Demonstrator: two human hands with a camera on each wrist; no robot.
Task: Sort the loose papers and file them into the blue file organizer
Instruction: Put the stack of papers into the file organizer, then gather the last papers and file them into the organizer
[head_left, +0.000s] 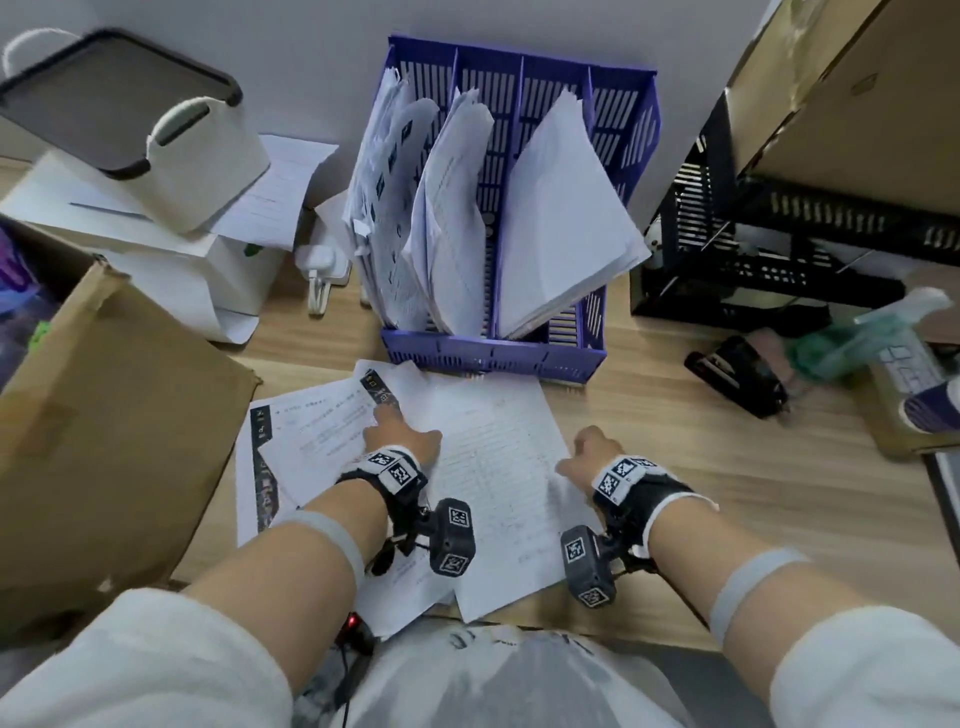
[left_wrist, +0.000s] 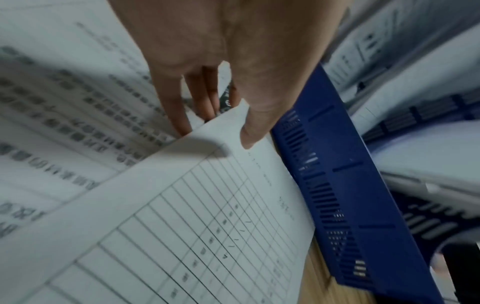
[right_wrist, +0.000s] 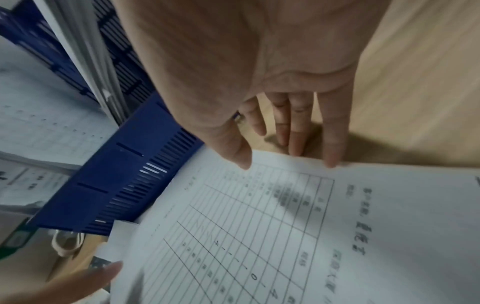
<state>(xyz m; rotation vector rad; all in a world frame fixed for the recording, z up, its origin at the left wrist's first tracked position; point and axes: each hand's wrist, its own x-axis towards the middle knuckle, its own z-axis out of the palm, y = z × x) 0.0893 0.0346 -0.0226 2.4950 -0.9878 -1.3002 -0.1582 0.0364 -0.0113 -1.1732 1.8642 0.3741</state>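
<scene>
The blue file organizer (head_left: 493, 356) (left_wrist: 337, 185) (right_wrist: 124, 185) stands at the back of the wooden table, with paper bundles leaning in its slots. In front of it lie loose papers. The top one is a sheet with a ruled table (head_left: 498, 462) (left_wrist: 182, 226) (right_wrist: 285, 226), over printed text pages (head_left: 311, 431) (left_wrist: 64, 113). My left hand (head_left: 402, 431) (left_wrist: 215, 137) pinches the ruled sheet's left corner, with the thumb on top and straight fingers under the edge. My right hand (head_left: 592, 454) (right_wrist: 280, 160) is flat at the sheet's right edge, thumb on the paper and fingertips at the edge.
A large cardboard box (head_left: 104, 441) crowds the left. Behind it are a white bin (head_left: 208, 166) and a white plug (head_left: 322, 265). On the right are a black crate (head_left: 779, 249), a black stapler (head_left: 737, 376) and a spray bottle (head_left: 857, 338).
</scene>
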